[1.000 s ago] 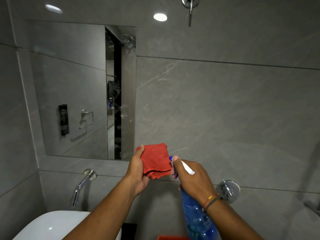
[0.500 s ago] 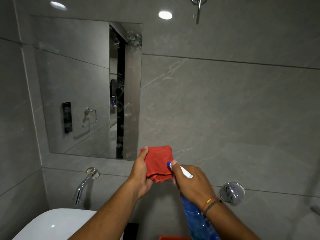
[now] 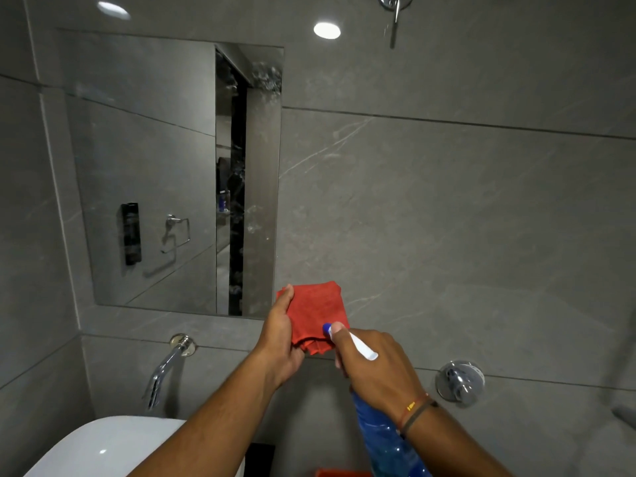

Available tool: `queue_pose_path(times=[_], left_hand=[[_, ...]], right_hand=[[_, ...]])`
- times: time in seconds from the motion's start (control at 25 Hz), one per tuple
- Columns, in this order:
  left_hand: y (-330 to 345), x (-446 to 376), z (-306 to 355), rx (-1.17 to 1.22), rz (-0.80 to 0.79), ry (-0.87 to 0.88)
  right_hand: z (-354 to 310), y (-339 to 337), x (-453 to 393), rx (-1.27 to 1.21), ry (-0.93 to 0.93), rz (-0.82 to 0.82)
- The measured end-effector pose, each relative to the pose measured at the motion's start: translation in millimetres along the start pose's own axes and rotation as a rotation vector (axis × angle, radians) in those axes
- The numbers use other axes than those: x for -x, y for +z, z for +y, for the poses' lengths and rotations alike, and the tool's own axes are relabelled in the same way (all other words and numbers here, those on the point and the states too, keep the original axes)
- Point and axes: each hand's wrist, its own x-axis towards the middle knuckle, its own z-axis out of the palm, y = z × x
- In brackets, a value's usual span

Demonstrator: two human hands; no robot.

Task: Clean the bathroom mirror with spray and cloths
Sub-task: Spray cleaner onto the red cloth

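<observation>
My left hand [image 3: 280,342] holds a folded red cloth [image 3: 318,313] upright in front of the grey wall, just right of the mirror's lower right corner. My right hand [image 3: 377,364] grips the neck of a blue spray bottle [image 3: 385,438] with a white trigger head, and the blue nozzle tip touches or nearly touches the cloth. The mirror [image 3: 148,166] is set in the wall at upper left; spray droplets or smears show along its right strip.
A white basin [image 3: 99,449] lies at the bottom left under a chrome wall spout [image 3: 165,366]. A chrome valve knob [image 3: 459,382] sticks out of the wall at right. Another red item [image 3: 340,472] shows at the bottom edge.
Both hands, cloth and bottle keep the same grip; the nozzle tip now sits closer against the cloth. The view has shifted slightly to the left, so the mirror appears further right.
</observation>
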Motion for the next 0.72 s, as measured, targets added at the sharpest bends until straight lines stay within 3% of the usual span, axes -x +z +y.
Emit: queue_pose_path(times=[0.32, 0.56, 0.72], left_hand=[[-7, 7, 0, 0.018, 0.005, -0.008], [-12, 3, -2, 0.015, 0.001, -0.029], [-13, -5, -10, 0.023, -0.018, -0.059]], right_hand=[[2, -2, -12, -0.029, 0.081, 0.106], [-1, 13, 9, -0.005, 0.051, -0.015], [10, 17, 16, -0.025, 0.132, 0.008]])
